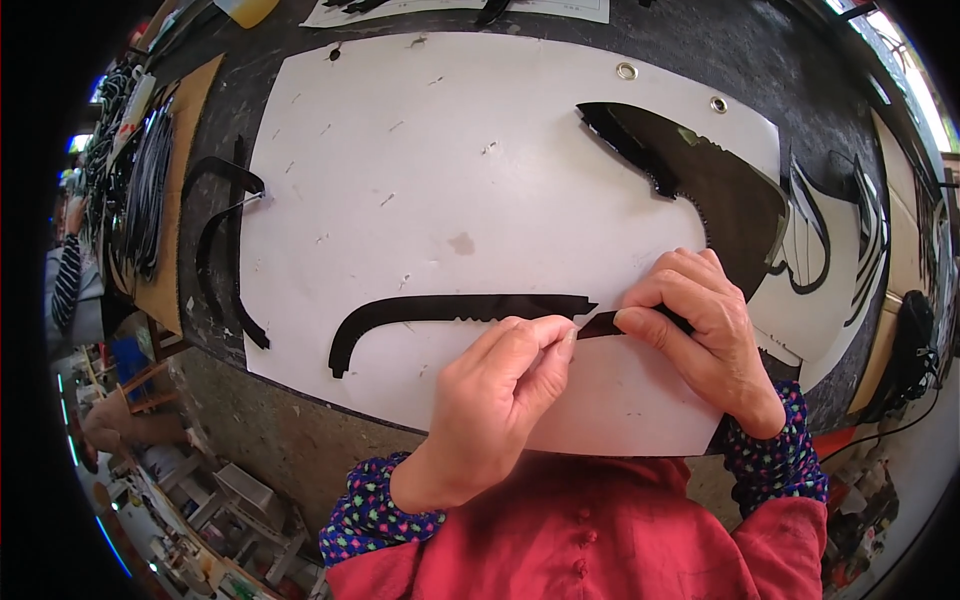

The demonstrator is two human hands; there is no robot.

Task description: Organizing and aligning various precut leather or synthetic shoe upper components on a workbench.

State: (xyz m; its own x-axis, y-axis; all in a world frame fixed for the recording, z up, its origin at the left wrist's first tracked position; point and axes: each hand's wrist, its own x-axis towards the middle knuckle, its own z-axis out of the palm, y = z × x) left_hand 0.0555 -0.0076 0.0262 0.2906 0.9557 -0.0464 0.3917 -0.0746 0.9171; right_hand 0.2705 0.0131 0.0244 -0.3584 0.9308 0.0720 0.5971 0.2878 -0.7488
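Note:
My left hand [505,395] is closed in a pinch, thumb against forefinger, over a white board [400,230]. At its fingertips shows a thin pale sliver [584,320], too small to make out well. My right hand [695,320] grips a short black strip [600,324] between thumb and fingers; the rest of that strip is hidden under the hand. Just left of the hands lies a long curved black strip [430,307] with small notches along its lower edge. A broad dark curved panel [725,190] with a notched edge rests beyond my right hand.
Thin black curved strips [212,235] lie over the board's left edge, and more bent strips [812,235] lie at right. Bundled dark strips [150,205] sit on brown cardboard [190,190] at far left. Metal eyelets [627,71] mark the board's far edge. Another person's striped sleeve [67,275] shows at left.

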